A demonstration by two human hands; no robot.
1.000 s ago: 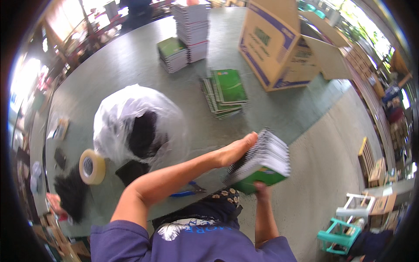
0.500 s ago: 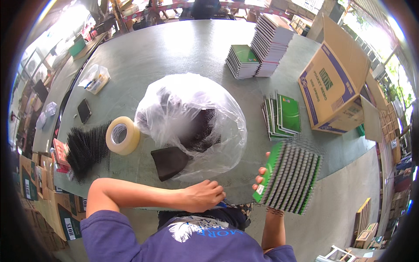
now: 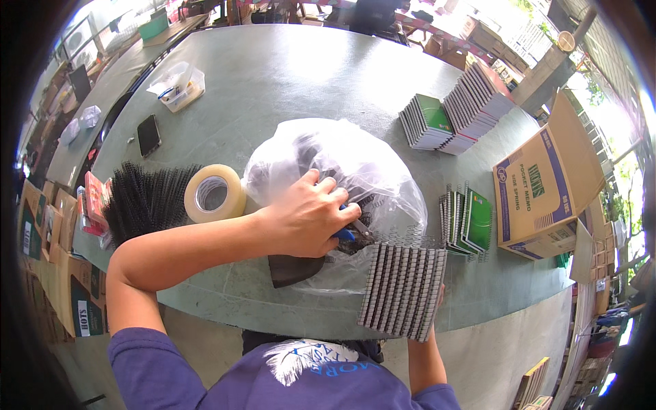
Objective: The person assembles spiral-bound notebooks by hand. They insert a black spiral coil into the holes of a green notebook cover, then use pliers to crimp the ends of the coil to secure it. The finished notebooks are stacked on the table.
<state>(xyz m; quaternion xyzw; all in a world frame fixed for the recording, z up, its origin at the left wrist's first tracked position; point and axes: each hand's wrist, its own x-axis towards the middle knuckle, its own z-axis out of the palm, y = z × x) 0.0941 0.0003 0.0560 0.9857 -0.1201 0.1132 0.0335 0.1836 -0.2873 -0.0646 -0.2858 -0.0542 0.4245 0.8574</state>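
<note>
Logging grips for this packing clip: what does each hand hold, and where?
Right hand, mostly hidden, supports the stack of spiral notebooks from beneath. Left hand grips blue-handled scissors.

An open brown cardboard carton (image 3: 540,188) with blue and white printed panels stands at the right end of the worktop (image 3: 287,75), its flaps raised; a clear plastic bag (image 3: 342,178) of dark contents lies bulging at the middle, just beside a roll of tan packing tape (image 3: 213,193); a dark-screened phone (image 3: 148,134) lies flat toward the left. A small clear plastic tub (image 3: 179,85) sits farther back on the left; brown cartons with dark printed labels (image 3: 78,311) stand below the worktop's left edge.
</note>
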